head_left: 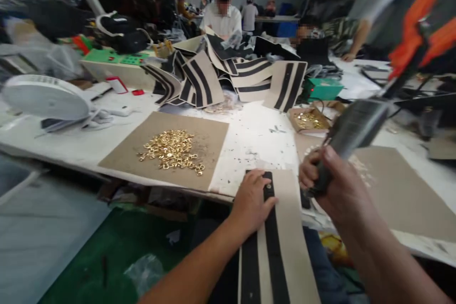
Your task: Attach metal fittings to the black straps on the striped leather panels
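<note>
My left hand (251, 201) lies flat, fingers spread, on a beige fabric piece with black stripes (281, 242) that hangs over the table's near edge. A small metal eyelet sits on the black stripe by my fingertips. My right hand (335, 185) is closed round the handle of a dark hammer-like tool (351, 133), raised and blurred above the fabric. A heap of gold eyelets (173, 148) rests on a brown cardboard sheet (142, 152) to the left.
A pile of striped fabric pieces (228, 78) lies at the table's middle back. A small box of gold parts (309, 120), a green box (322, 88) and a white fan (44, 97) stand around. People work at the far side. Another cardboard sheet (402, 194) lies right.
</note>
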Demonstrator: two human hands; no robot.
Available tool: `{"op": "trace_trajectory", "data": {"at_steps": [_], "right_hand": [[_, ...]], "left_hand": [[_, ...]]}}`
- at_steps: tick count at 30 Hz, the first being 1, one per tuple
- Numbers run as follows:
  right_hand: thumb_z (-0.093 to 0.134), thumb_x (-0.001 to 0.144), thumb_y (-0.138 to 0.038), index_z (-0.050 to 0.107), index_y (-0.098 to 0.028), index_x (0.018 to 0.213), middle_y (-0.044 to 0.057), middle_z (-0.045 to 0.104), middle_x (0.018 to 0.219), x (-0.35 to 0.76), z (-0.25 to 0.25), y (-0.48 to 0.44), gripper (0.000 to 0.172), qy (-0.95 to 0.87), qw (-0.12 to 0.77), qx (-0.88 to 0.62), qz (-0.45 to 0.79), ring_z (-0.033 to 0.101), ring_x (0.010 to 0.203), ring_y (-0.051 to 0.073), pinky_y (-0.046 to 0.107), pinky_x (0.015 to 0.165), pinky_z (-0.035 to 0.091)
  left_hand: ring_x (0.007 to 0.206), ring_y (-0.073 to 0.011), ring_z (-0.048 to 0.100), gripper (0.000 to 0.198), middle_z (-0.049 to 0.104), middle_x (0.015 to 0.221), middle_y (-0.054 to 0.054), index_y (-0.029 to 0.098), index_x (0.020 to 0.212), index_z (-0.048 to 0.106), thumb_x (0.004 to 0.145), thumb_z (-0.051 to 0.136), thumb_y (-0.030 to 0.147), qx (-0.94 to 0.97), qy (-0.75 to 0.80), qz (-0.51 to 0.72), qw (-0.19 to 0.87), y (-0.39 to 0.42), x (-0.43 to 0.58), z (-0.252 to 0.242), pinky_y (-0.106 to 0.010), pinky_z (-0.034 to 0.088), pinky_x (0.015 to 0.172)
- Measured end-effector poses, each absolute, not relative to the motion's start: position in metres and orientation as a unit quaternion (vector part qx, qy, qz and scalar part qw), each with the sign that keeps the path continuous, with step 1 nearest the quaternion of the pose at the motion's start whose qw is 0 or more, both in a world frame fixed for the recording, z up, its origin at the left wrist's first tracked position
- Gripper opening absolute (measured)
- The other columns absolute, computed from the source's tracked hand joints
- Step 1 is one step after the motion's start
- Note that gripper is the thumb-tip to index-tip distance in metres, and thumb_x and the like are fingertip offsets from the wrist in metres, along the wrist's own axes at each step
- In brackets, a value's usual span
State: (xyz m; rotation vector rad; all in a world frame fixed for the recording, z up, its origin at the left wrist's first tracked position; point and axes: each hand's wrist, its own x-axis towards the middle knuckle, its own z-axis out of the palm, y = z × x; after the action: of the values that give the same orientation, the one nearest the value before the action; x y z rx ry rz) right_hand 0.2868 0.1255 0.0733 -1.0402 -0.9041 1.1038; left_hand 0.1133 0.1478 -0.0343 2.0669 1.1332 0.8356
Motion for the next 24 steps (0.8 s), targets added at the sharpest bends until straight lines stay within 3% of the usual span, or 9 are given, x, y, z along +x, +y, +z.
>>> {"op": "trace_trajectory", "data": {"at_steps": [3, 5, 7, 12, 17, 24], "right_hand": [[0.067, 0.088, -0.060, 0.064, -0.021, 0.099, -0.005, 0.051, 0.055, 0.277, 0.059, 0.141, 0.041, -0.384, 0.638, -0.480, 0.465, 0.051, 0.045, 0.014, 0.025, 0.042, 0.041], [0.065, 0.090, -0.059, 0.061, -0.021, 0.121, -0.004, 0.056, 0.060, 0.267, 0.048, 0.151, 0.049, -0.408, 0.623, -0.498, 0.445, 0.054, 0.049, 0.016, 0.026, 0.042, 0.042], [0.068, 0.089, -0.055, 0.058, -0.021, 0.131, -0.001, 0.062, 0.068, 0.261, 0.038, 0.156, 0.054, -0.430, 0.613, -0.503, 0.432, 0.059, 0.057, 0.018, 0.027, 0.047, 0.045], [0.079, 0.083, -0.044, 0.064, -0.022, 0.118, -0.001, 0.062, 0.078, 0.256, 0.021, 0.162, 0.044, -0.442, 0.629, -0.485, 0.416, 0.058, 0.065, 0.015, 0.028, 0.058, 0.049], [0.079, 0.083, -0.042, 0.063, -0.021, 0.095, -0.004, 0.054, 0.065, 0.248, 0.010, 0.170, 0.029, -0.414, 0.666, -0.471, 0.404, 0.049, 0.052, 0.012, 0.027, 0.051, 0.045], [0.078, 0.084, -0.043, 0.059, -0.020, 0.085, -0.005, 0.051, 0.060, 0.245, 0.008, 0.168, 0.029, -0.416, 0.652, -0.474, 0.421, 0.048, 0.049, 0.012, 0.026, 0.046, 0.041]], "left_hand": [[0.136, -0.0303, 0.048, 0.041, 0.059, 0.138, -0.014, 0.017, 0.113, 0.066, 0.075, 0.082, 0.018, 0.793, 0.425, 0.311, 0.307, 0.149, 0.111, -0.031, -0.053, 0.038, 0.119], [0.137, -0.0305, 0.047, 0.041, 0.058, 0.139, -0.014, 0.018, 0.114, 0.066, 0.076, 0.081, 0.018, 0.794, 0.428, 0.304, 0.306, 0.147, 0.112, -0.027, -0.053, 0.038, 0.119], [0.138, -0.0302, 0.046, 0.040, 0.057, 0.140, -0.014, 0.018, 0.113, 0.066, 0.076, 0.081, 0.018, 0.793, 0.429, 0.304, 0.309, 0.147, 0.113, -0.027, -0.053, 0.037, 0.120], [0.139, -0.0305, 0.045, 0.041, 0.056, 0.142, -0.013, 0.020, 0.113, 0.065, 0.076, 0.081, 0.019, 0.790, 0.421, 0.312, 0.318, 0.149, 0.112, -0.032, -0.053, 0.037, 0.120], [0.139, -0.0307, 0.045, 0.041, 0.056, 0.142, -0.013, 0.021, 0.114, 0.064, 0.076, 0.080, 0.020, 0.787, 0.412, 0.319, 0.329, 0.149, 0.111, -0.033, -0.054, 0.037, 0.119], [0.137, -0.0293, 0.046, 0.044, 0.057, 0.140, -0.011, 0.021, 0.117, 0.064, 0.076, 0.081, 0.021, 0.785, 0.415, 0.316, 0.333, 0.149, 0.111, -0.031, -0.051, 0.037, 0.120]]}}
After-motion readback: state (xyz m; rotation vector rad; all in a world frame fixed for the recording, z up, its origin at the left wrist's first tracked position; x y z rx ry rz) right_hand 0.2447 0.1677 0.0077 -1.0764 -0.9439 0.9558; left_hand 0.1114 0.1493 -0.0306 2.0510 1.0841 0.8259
